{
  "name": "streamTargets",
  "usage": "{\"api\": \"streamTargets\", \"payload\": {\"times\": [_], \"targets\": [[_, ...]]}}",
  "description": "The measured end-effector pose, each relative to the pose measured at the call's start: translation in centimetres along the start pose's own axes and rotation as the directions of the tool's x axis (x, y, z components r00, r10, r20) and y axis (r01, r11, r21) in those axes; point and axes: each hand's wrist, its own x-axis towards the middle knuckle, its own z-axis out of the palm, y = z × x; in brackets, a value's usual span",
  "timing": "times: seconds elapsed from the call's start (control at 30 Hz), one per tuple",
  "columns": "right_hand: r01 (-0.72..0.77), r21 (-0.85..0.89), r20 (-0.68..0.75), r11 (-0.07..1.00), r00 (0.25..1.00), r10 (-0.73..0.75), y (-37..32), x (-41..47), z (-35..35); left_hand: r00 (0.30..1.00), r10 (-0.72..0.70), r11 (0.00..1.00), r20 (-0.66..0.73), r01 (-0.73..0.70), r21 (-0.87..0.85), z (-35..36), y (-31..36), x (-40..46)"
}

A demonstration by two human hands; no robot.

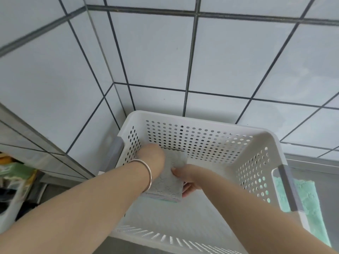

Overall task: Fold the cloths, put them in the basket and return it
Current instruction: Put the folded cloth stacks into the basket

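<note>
A: Reaching down from the near edge, 2 bare arms go into a white basket (260, 143) with lots of little holes in its walls.

B: What do the hands hold?

A: Both hold a folded grey cloth (169, 178) low inside the basket. The right hand (187, 178) pinches the cloth at its 3 o'clock edge, thumb on top and fingers under it. The left hand (152, 158) is bent down over the cloth's 10 o'clock corner. I cannot tell how its fingers lie, because the wrist hides them. A silver bangle (148, 173) sits on that wrist.

B: Is the grey cloth alone?

A: A thin green edge peeks out under it at 6 o'clock, so it looks like a stack.

B: Any more cloths?

A: Yes, 1 green cloth (310, 204) lies outside the basket at 3 o'clock, partly behind the basket's grey handle (288, 187). Another grey handle (115, 153) is on the 9 o'clock side.

B: And farther away?

A: At 9 o'clock, low down, some blurry things (12, 180) sit in a pile. I cannot tell what they are. Behind the basket, at 12 o'clock, a wall of pale tiles (156, 52) with dark lines meets in a corner.
</note>
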Motion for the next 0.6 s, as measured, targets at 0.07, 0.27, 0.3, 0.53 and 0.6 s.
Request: {"api": "streamTargets", "payload": {"times": [0.07, 0.27, 0.3, 0.53, 0.6], "targets": [[-0.004, -0.061, -0.033, 0.998, 0.999, 0.002, -0.3, 0.0, 0.7, 0.998, 0.019, 0.999, -0.063, -0.016, 0.042, 0.5, 0.7, -0.4], [-0.013, -0.779, -0.33, 0.626, 0.859, -0.392, -0.8, -3.0, -0.1, 0.986, 0.122, 0.975, 0.11, -0.14, 0.17, 2.3, 1.5, -0.3], [0.001, -0.864, -0.313, 0.504, 0.783, -0.538, -0.6, -3.5, -0.1, 0.986, 0.119, 0.977, 0.113, -0.137, 0.163, 2.5, 1.4, -0.2], [0.144, -0.957, -0.033, 0.252, 0.809, -0.587, 1.8, -1.1, 0.4, 0.984, 0.061, 0.995, 0.168, -0.074, 0.072, 3.9, 1.0, 1.2], [0.127, -0.961, -0.031, 0.245, 0.832, -0.553, 2.0, 0.1, 0.3, 0.984, 0.048, 0.997, 0.172, -0.058, 0.054, 4.0, 1.0, 1.3]]}}
